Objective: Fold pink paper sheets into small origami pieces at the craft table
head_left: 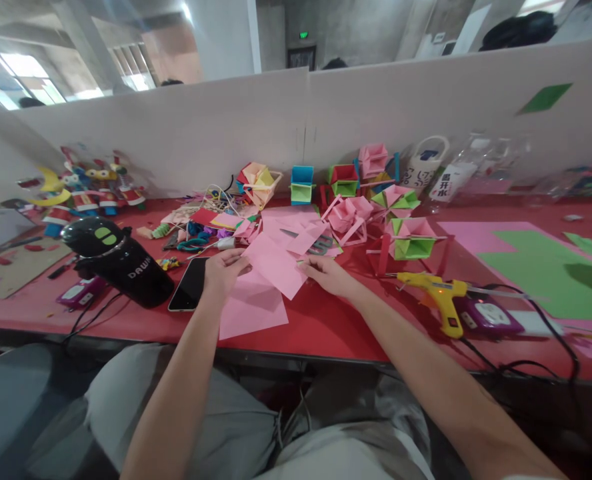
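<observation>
A sheet of pink paper (pixel 276 265) is held up between my two hands, tilted over the table. My left hand (pixel 225 270) pinches its left edge, thumb and fingers closed. At the opposite edge my right hand (pixel 323 272) grips the paper between thumb and fingers. Under it another pink sheet (pixel 253 313) lies flat near the table's front edge. Behind the held sheet are more pink pieces (pixel 286 220) and a pair of scissors (pixel 321 245), partly covered by paper. A dark-screened phone (pixel 189 285) lies beside my left hand.
A black bottle (pixel 126 270) stands tilted-looking at left. Folded paper boxes (pixel 411 239) line the back. On the right are a yellow glue gun (pixel 439 297), a purple power strip (pixel 491 317), cables and green paper (pixel 541 267). A white partition (pixel 201 133) runs behind.
</observation>
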Available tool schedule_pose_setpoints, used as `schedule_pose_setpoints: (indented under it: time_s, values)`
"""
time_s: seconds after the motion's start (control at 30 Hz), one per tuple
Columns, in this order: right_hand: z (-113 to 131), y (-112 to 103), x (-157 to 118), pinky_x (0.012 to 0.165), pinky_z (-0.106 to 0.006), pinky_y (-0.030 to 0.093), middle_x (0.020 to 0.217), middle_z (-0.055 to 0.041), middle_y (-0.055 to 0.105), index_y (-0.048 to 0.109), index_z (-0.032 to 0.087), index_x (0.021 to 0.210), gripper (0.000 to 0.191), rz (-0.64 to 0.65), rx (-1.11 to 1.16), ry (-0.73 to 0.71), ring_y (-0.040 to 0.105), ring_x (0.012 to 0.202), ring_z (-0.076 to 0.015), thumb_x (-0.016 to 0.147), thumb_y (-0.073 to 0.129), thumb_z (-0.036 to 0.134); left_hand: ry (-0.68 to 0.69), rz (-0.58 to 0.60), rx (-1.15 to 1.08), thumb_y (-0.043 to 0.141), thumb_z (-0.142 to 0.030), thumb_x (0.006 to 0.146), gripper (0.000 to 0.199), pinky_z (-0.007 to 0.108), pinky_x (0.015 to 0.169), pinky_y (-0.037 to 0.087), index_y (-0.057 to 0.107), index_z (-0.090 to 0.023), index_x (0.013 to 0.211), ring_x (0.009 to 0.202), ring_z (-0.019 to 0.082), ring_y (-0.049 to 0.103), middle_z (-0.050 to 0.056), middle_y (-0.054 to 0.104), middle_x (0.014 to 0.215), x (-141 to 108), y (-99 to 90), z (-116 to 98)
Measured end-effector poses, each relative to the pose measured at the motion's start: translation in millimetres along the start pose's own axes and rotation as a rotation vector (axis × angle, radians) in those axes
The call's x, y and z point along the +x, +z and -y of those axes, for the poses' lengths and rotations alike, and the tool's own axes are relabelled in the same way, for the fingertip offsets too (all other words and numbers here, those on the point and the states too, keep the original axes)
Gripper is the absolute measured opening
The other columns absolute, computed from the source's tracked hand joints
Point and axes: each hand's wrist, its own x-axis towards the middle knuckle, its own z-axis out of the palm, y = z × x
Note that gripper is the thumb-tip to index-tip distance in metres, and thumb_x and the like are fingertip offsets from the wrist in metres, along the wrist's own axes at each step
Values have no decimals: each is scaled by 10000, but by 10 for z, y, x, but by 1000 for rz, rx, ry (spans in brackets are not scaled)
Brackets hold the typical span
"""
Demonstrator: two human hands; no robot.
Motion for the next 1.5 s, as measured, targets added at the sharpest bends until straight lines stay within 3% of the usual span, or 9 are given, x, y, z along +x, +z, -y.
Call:
schedule_pose_setpoints:
  time_s: [0.33,0.4,0.5,0.6,0.83,0.97,1.07,1.27,1.5]
  values:
    - [-6,-23,-9,557,-278,331,533,25,457,439,198,584,490,-52,-146,3,440,530,-121,921,490,550,5,-38,-5,908,-348,477,522,360,772,603,725,-91,893,655,160,680,57,727,731,48,-11,33]
    - [-42,-39,-2,579,-280,366,557,8,513,505,184,598,469,-67,-106,-2,474,550,-129,910,520,534,8,-39,-11,911,-353,473,527,362,781,603,723,-94,891,662,159,682,52,725,731,59,-25,37]
    - [-76,-62,14,656,-289,415,770,-47,658,668,158,782,366,-108,-65,-39,552,683,-157,880,583,500,13,-31,-8,908,-375,486,524,356,790,600,725,-104,896,701,164,689,56,732,763,49,-24,61]
    - [-51,-56,17,692,-288,413,890,-59,674,704,159,889,363,-112,-39,-71,554,763,-169,874,592,504,6,1,3,891,-376,527,504,351,787,598,729,-111,924,725,167,691,64,738,804,-37,65,132]
    - [-22,-26,9,627,-276,358,677,-5,532,627,152,718,373,-144,-39,-59,449,647,-134,868,588,491,-24,138,43,767,-268,669,478,312,752,603,694,-135,1123,708,134,665,29,676,819,-296,368,305]
    - [-59,-67,14,615,-272,341,656,5,517,632,156,695,361,-37,-47,-68,446,627,-128,861,598,475,-95,234,134,754,-199,617,467,266,664,560,702,-149,1079,634,106,604,-27,578,715,-239,308,310]
    - [-34,-59,0,594,-267,337,622,6,513,647,154,684,378,65,-72,-68,442,605,-125,854,607,489,-21,319,224,783,-228,608,432,246,680,511,715,-150,1027,708,126,613,9,639,777,-202,250,283]
    - [50,25,-49,555,-247,346,637,-3,576,691,145,734,406,259,-72,-36,442,591,-115,834,622,532,74,471,363,717,-409,752,258,244,604,435,753,-164,823,647,141,573,29,680,717,-271,274,252]
    - [7,27,-50,583,-250,370,662,-12,605,728,138,787,380,295,-115,-43,469,608,-120,838,625,501,127,516,436,670,-342,773,179,252,643,452,737,-176,768,703,169,617,43,718,763,-322,324,275]
